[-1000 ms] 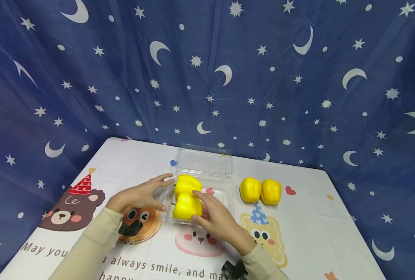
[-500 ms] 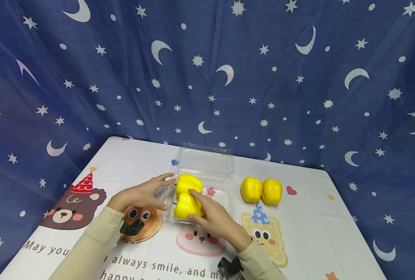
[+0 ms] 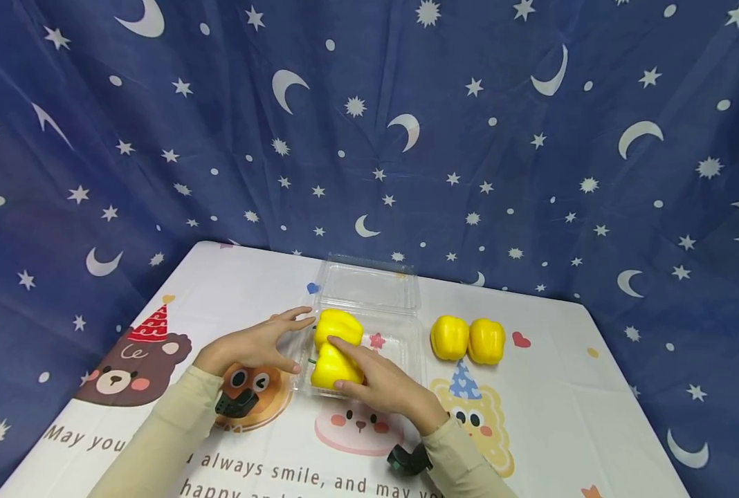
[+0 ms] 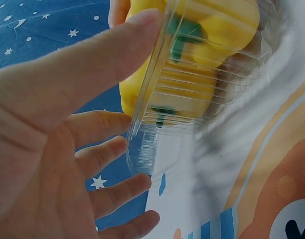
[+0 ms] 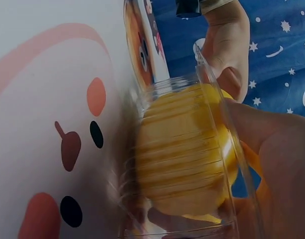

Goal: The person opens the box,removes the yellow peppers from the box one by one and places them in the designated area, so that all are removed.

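Two yellow bell peppers lie at the left side of a clear plastic clamshell box, stems pointing left. My right hand holds the near bell pepper, with its index finger over the top, by the far bell pepper, and its thumb at the near side. The right wrist view shows the near pepper through the box's ribbed wall. My left hand stands at the box's left edge, fingers spread; the left wrist view has its thumb and fingertips right at the rim.
The box's lid lies folded back towards the blue star curtain. Two more yellow bell peppers, a left one and a right one, sit side by side right of the box on the printed white tablecloth.
My right hand has slid left, its index finger reaching further across the near bell pepper. My left hand stays at the box's left edge. The whole head view shifts slightly.
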Motion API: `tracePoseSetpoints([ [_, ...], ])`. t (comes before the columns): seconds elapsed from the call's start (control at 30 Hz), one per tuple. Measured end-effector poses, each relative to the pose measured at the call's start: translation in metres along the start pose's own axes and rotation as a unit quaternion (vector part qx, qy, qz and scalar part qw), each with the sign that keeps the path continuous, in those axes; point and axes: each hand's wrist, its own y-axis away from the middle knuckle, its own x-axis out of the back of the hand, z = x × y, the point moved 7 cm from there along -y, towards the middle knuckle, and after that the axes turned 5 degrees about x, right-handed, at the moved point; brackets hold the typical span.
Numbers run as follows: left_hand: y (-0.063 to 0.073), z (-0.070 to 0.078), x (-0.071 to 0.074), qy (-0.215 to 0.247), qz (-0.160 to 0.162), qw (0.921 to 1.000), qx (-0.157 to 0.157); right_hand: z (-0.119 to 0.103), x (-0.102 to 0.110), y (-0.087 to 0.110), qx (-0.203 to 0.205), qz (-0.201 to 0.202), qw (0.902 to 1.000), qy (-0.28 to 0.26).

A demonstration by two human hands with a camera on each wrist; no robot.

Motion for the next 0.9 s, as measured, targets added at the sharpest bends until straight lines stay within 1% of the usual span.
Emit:
tracePoseSetpoints([
  [0.1, 0.0, 0.001, 0.001, 0.001, 0.002, 1.0, 0.0, 0.001, 0.0, -0.002, 0.0, -0.003, 1.0, -0.007],
  [0.23, 0.0, 0.0, 0.0, 0.004, 0.001, 1.0, 0.002, 0.001, 0.0, -0.003, -0.002, 0.005, 0.9998, -0.019],
  [0.4, 0.0, 0.0, -0.001, -0.002, 0.001, 1.0, 0.001, 0.001, 0.002, -0.001, -0.005, 0.027, 0.9992, -0.029],
  [0.6, -0.001, 0.0, -0.001, 0.004, 0.0, 1.0, 0.0, -0.002, 0.011, 0.001, -0.005, 0.05, 0.9969, -0.06],
  [0.8, 0.0, -0.001, -0.001, 0.003, 0.0, 1.0, -0.004, -0.006, 0.017, 0.005, -0.007, 0.057, 0.9965, -0.061],
  [0.9, 0.0, -0.001, 0.0, 0.002, 0.001, 1.0, -0.006, -0.008, 0.02, 0.007, -0.007, 0.067, 0.9959, -0.061],
])
